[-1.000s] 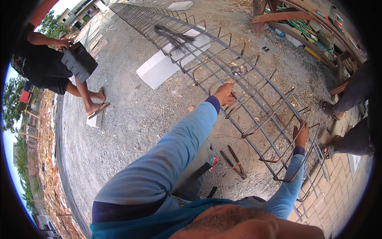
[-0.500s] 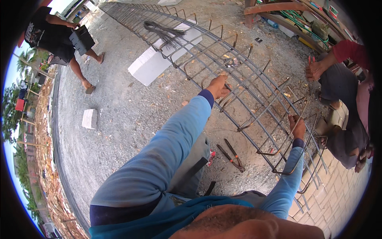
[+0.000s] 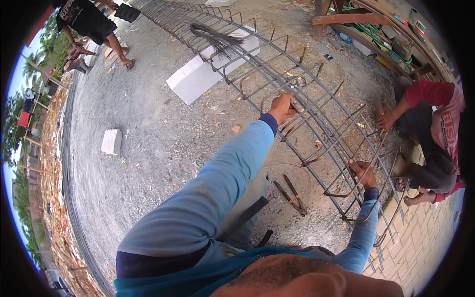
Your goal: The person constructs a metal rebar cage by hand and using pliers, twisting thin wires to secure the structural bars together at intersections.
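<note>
My sleeves (image 3: 198,183) are faded blue with navy cuffs (image 3: 269,121); the rebar cage (image 3: 319,126) is grey, its stirrups (image 3: 312,161) rusty brown, the pincers (image 3: 284,196) orange and black.

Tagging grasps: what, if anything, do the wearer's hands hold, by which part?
Left hand: the cage, apparently by a bar; which one is unclear. Right hand: toward the cage's near end; grip can't be told.

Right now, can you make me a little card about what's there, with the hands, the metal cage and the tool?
Left hand: curled at a bar of the rebar cage
Right hand: among the nearer bars; grip unclear
On the cage: dark wire bundle
Under the cage: white block
On the gravel: orange-handled tool
Co-worker's hand: at the cage's right side
</note>
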The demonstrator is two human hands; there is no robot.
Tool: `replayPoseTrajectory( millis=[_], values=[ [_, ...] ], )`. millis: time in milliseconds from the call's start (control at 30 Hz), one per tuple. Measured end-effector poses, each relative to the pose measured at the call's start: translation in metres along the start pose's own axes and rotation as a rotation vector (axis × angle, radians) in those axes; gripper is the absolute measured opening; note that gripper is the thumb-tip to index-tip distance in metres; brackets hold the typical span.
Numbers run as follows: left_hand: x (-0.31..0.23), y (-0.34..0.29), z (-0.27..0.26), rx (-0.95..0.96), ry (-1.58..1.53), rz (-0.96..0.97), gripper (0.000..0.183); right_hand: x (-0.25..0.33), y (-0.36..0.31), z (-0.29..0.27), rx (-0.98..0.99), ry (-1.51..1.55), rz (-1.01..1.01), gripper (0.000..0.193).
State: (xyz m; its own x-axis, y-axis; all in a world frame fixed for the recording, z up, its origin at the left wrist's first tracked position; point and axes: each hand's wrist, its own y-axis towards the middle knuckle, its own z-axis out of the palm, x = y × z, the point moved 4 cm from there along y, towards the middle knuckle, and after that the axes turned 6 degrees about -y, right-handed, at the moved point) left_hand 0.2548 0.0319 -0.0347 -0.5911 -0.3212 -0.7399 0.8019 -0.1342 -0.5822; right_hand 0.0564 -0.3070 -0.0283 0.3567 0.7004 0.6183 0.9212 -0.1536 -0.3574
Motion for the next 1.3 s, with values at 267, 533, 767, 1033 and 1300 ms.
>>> replayPoseTrajectory(
  millis=[267, 533, 767, 1033, 1300],
  values=[
    [0.001, 0.005, -0.003, 0.211, 0.014, 0.034, 0.041, 0.045, -0.029, -0.007, -0.144, -0.131, -0.204, 0.039],
    [0.001, 0.006, 0.028, 0.372, -0.001, 0.123, 0.046, 0.03, -0.016, -0.024, -0.334, -0.419, -0.256, 0.034],
    [-0.009, -0.006, 0.034, 0.198, 0.162, 0.263, 0.039, -0.006, -0.003, -0.011, -0.767, -0.446, -0.326, 0.02],
    [-0.002, -0.003, 0.016, 0.074, 0.274, 0.121, 0.029, -0.017, 0.007, 0.032, -0.42, -0.461, -0.172, 0.027],
    [0.006, 0.013, 0.008, 0.121, 0.311, 0.127, 0.029, -0.014, 0.007, 0.023, -0.588, -0.647, -0.208, 0.026]
  ],
)
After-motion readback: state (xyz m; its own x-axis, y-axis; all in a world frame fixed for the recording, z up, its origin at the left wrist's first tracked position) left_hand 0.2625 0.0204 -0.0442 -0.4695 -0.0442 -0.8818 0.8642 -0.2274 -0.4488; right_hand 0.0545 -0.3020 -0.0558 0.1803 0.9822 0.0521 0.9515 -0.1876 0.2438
